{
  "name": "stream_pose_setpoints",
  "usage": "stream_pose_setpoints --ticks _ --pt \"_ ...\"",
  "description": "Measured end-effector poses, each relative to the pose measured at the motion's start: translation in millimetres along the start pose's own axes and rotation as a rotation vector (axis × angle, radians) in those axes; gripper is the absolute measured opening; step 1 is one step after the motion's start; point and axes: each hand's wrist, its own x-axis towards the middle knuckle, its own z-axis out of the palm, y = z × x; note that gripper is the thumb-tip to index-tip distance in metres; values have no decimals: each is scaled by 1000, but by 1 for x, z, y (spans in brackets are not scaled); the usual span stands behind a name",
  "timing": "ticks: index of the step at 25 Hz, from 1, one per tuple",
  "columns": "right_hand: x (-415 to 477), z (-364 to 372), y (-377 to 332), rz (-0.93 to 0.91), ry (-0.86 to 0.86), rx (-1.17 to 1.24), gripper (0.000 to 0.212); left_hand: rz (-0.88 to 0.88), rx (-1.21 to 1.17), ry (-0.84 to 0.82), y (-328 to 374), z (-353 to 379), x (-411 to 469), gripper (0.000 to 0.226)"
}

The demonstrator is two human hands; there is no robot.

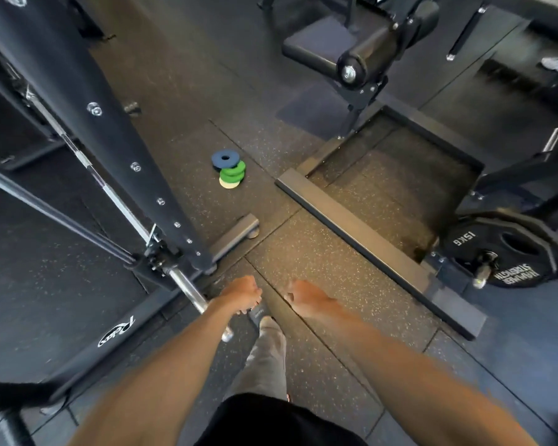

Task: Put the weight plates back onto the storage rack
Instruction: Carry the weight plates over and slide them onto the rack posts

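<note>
Black padded roller (372,48), speckled floor (319,249)

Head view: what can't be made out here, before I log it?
All in the head view:
- Left hand and right hand: blurred, backs toward the camera, so any grip is hidden.
- Stack of small plates: too small to read; upper discs cover the lower ones.
- Black plate: any plates behind it are hidden.
- Storage rack: none clearly identifiable.

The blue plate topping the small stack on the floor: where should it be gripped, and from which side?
Probably its rim, reached from above. The blue plate lies flat and sits off-centre on the green plates, overhanging them on its far-left side. Fingers could hook under that free edge, with the thumb on top or in the centre hole.
</note>
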Motion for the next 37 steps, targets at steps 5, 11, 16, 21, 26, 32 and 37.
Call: stream_pose_setpoints --ticks 5,11,16,21,26,32,37 --pt "80 -93 -4 10 -9 -21 22 -9 -14 -46 47 -63 94 34" --pt "179 -203 -39 -49 3 -60 32 -62 -97 -9 77 -159 183 35" --pt "276 -273 -68 -123 -71 -131 34 -136 -163 52 102 -234 259 37" --pt "394 -357 -89 -230 -132 -233 35 -246 -281 100 119 -305 349 32" --pt "477 -426 -106 -315 -220 -323 34 -323 -466 202 145 -374 413 28" --pt "586 -466 -127 -353 -293 -388 33 -435 -612 321 139 -423 513 26" --pt "709 -463 -147 -386 -320 -406 33 -503 -653 192 108 -445 627 30"
